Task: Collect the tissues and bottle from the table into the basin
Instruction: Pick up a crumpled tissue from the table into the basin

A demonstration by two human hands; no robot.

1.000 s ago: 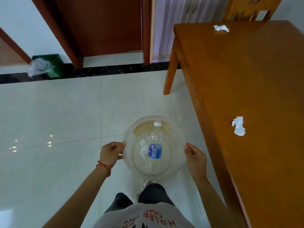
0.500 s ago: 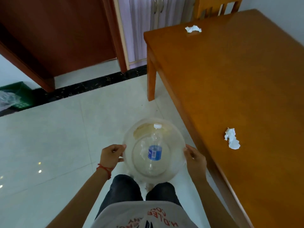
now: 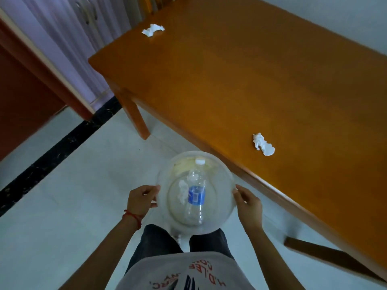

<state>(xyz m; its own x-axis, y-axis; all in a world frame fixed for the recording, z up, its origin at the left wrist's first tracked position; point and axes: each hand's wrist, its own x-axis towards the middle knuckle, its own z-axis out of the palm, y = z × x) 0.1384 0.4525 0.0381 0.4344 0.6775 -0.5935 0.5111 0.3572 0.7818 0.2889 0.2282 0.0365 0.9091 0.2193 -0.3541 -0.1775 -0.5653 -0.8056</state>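
I hold a clear round basin (image 3: 222,170) in front of my waist, above the floor. My left hand (image 3: 140,200) grips its left rim and my right hand (image 3: 248,203) grips its right rim. Inside lie a clear plastic bottle (image 3: 196,193) with a blue label and white cap, and a crumpled white tissue (image 3: 182,191) beside it. On the orange wooden table (image 3: 240,84) to my right, one crumpled tissue (image 3: 262,144) lies near the front edge, close to the basin. Another tissue (image 3: 152,30) lies at the far corner.
The table's near edge runs diagonally just right of the basin, with a leg (image 3: 136,118) ahead of it. A wooden chair (image 3: 156,3) stands at the table's far end. Pale tiled floor (image 3: 73,185) spreads to the left, with a dark door (image 3: 25,91) and cabinet doors beyond.
The view has swung right and tilted, so the table fills more of the frame and both tissues sit nearer the centre. My hands keep the same hold on the basin.
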